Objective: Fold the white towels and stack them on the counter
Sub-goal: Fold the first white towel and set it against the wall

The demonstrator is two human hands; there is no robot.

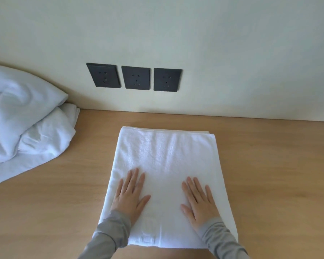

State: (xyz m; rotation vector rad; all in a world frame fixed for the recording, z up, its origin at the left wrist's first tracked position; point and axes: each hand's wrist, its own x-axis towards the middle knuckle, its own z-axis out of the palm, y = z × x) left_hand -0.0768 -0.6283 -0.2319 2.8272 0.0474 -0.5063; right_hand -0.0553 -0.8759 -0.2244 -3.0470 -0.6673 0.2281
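Both flat hands, left hand (130, 195) and right hand (198, 200), smooth the towel (166, 157) near the worktop's (269, 165) front edge; next probably another fold.

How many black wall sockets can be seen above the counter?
3, in one row on the wall: the left socket, the middle socket, the right socket. None seems hidden.

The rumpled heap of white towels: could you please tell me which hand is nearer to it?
Left. The left hand rests flat on the folded white towel, right of the rumpled heap; the right hand rests on the same towel, farther right.
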